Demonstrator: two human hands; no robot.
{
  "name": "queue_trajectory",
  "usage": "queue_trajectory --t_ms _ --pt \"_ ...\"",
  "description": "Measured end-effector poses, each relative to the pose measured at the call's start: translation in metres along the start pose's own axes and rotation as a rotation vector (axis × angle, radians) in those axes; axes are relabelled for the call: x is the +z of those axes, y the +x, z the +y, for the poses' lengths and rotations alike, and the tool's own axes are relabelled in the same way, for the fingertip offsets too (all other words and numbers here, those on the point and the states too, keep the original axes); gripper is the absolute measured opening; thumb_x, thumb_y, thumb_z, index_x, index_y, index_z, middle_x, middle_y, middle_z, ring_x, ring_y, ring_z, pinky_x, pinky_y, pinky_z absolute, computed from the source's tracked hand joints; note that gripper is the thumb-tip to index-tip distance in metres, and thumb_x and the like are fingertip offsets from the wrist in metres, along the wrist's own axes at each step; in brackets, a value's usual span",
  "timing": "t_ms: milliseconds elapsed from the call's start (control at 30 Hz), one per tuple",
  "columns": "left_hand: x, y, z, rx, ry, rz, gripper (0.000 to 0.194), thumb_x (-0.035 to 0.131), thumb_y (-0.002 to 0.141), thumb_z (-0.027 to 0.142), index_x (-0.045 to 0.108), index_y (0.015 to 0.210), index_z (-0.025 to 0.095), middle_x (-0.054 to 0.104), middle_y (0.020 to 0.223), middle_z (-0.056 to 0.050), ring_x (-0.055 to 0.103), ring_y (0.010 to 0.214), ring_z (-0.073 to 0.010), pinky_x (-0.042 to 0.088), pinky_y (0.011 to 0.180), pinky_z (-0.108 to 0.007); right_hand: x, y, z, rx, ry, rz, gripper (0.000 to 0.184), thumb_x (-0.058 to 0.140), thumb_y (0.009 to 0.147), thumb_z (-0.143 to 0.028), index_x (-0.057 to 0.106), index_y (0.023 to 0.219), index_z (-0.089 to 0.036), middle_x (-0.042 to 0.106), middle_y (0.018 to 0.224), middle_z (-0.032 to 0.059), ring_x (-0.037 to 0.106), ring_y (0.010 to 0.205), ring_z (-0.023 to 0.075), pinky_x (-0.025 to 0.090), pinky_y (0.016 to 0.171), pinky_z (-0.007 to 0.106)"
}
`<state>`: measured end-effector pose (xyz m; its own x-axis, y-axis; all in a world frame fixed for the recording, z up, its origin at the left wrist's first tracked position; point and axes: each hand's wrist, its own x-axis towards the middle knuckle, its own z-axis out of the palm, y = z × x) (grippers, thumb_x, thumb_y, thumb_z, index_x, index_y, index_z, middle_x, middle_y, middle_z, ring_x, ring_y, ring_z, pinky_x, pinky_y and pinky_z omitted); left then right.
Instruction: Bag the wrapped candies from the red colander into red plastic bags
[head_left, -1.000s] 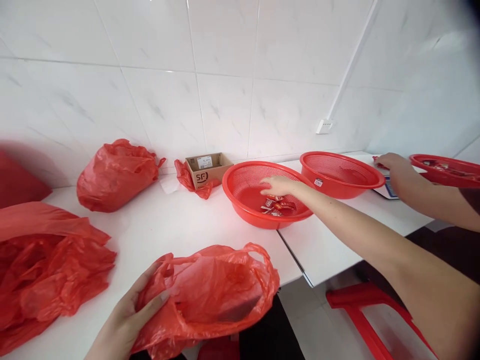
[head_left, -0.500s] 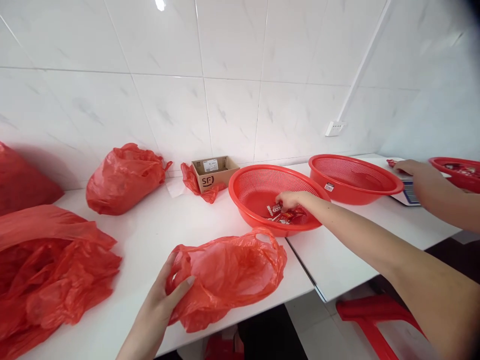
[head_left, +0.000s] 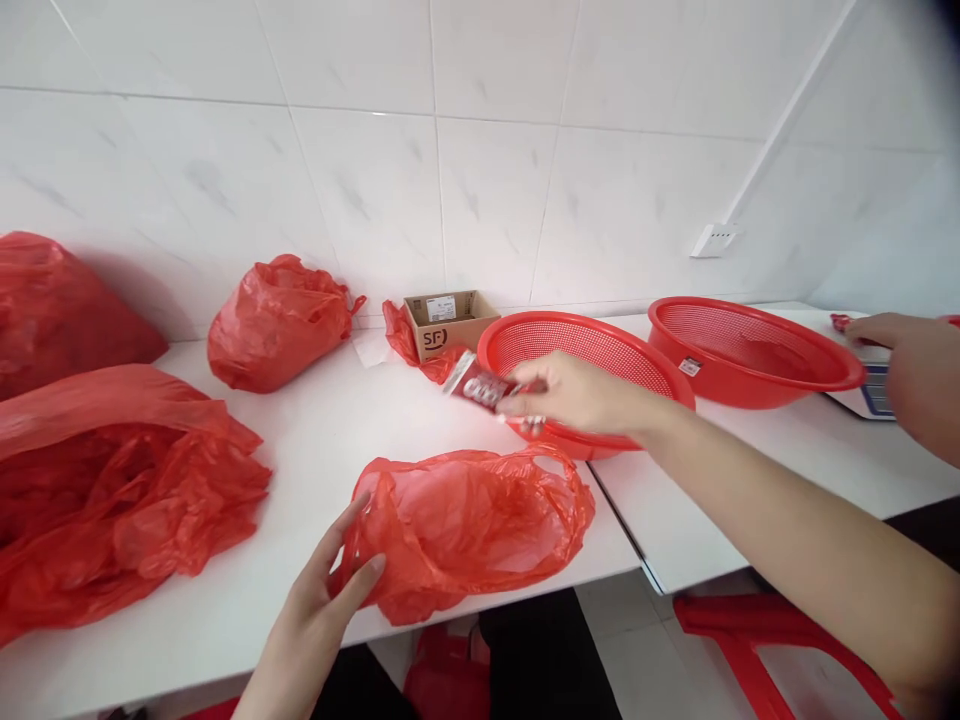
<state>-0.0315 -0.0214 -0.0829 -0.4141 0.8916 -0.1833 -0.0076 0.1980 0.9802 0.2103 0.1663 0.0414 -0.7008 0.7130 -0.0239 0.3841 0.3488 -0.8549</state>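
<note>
My left hand grips the left edge of a red plastic bag, thumb outside and fingers behind. The bag lies on the white table with its mouth spread wide. My right hand pinches a small red snack packet with white lettering and a pale end, slightly blurred. Something else small, red and white, shows under its fingers, too smeared to name. That hand is above the near left rim of a red perforated basket, up and to the right of the bag. My forearm hides part of the basket.
Filled red bags stand at the left, with a large crumpled one nearer. An SF cardboard box sits by the wall. Rightward are a second basket, a scale and another person's hand. A red stool stands below.
My right hand has lifted out of the basket and moved left and up with the packet. My left hand still holds the bag. The view has shifted a little.
</note>
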Motion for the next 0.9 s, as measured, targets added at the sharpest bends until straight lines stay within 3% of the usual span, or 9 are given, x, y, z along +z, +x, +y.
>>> queue_trajectory --t_ms 67,133,233,300,400,533,700,900 --pt "0.002 -0.002 0.001 -0.029 -0.059 -0.012 0.076 0.07 0.076 0.043 0.044 0.146 0.028 0.061 0.137 -0.009 0.061 0.118 -0.029 0.05 0.098 -0.038 0.042 -0.007 -0.004 0.041 0.071 -0.176 0.025 0.067 0.083 -0.039 0.071 0.092 -0.016 0.068 0.074 0.003 0.065 0.067 0.0145 0.052 0.063 0.026" --pt "0.0 -0.006 0.003 -0.047 -0.083 -0.027 0.079 0.07 0.075 0.038 0.042 0.147 0.026 0.065 0.131 -0.011 0.067 0.108 -0.0282 0.055 0.088 -0.036 0.075 -0.009 0.008 0.063 -0.003 -0.259 0.021 0.064 0.085 -0.035 0.072 0.092 -0.017 0.071 0.078 0.0045 0.067 0.071 0.0159 0.052 0.066 0.027" --pt "-0.008 -0.012 0.009 -0.039 -0.102 -0.031 0.076 0.067 0.074 0.031 0.043 0.146 0.026 0.062 0.136 -0.01 0.065 0.111 -0.0278 0.055 0.086 -0.033 0.098 -0.003 0.039 -0.017 -0.307 -0.129 0.02 0.059 0.085 -0.019 0.075 0.096 -0.019 0.074 0.101 0.0077 0.068 0.096 0.0212 0.051 0.086 0.033" --pt "-0.014 -0.015 0.01 -0.005 -0.094 -0.012 0.075 0.065 0.074 0.029 0.044 0.146 0.026 0.059 0.139 -0.009 0.062 0.117 -0.029 0.055 0.088 -0.033 0.095 0.002 0.055 -0.017 -0.444 -0.021 0.029 0.054 0.085 -0.013 0.075 0.105 -0.021 0.071 0.116 0.0085 0.064 0.11 0.0241 0.047 0.096 0.037" --pt "-0.02 -0.014 0.005 0.111 0.029 0.049 0.073 0.064 0.073 0.029 0.047 0.145 0.026 0.054 0.144 -0.008 0.053 0.129 -0.0323 0.05 0.099 -0.04 0.079 0.003 0.059 0.036 -0.453 0.033 0.04 0.051 0.087 -0.014 0.068 0.122 -0.022 0.066 0.128 0.0083 0.062 0.116 0.0241 0.047 0.098 0.038" --pt "-0.017 -0.012 -0.006 0.258 0.158 0.073 0.067 0.065 0.077 0.03 0.05 0.142 0.03 0.047 0.151 -0.004 0.037 0.142 -0.03 0.029 0.117 -0.044 0.063 -0.008 0.037 -0.024 -0.271 -0.088 0.039 0.055 0.088 -0.019 0.067 0.124 -0.025 0.066 0.128 0.005 0.063 0.112 0.0201 0.048 0.095 0.033" --pt "-0.005 -0.017 -0.004 0.194 0.077 0.053 0.068 0.067 0.081 0.04 0.042 0.145 0.035 0.047 0.151 -0.003 0.048 0.134 -0.0283 0.049 0.102 -0.036 0.068 -0.017 0.021 -0.039 -0.031 -0.318 0.036 0.058 0.088 -0.025 0.067 0.123 -0.025 0.071 0.11 0.004 0.067 0.087 0.015 0.051 0.078 0.028" --pt "0.0 -0.02 -0.006 0.199 0.01 0.08 0.073 0.071 0.078 0.04 0.04 0.144 0.031 0.057 0.137 -0.009 0.06 0.118 -0.0277 0.054 0.093 -0.038 0.086 -0.011 0.025 -0.145 -0.06 -0.335 0.035 0.059 0.087 -0.021 0.069 0.12 -0.026 0.069 0.12 0.0024 0.063 0.107 0.0167 0.048 0.094 0.029"
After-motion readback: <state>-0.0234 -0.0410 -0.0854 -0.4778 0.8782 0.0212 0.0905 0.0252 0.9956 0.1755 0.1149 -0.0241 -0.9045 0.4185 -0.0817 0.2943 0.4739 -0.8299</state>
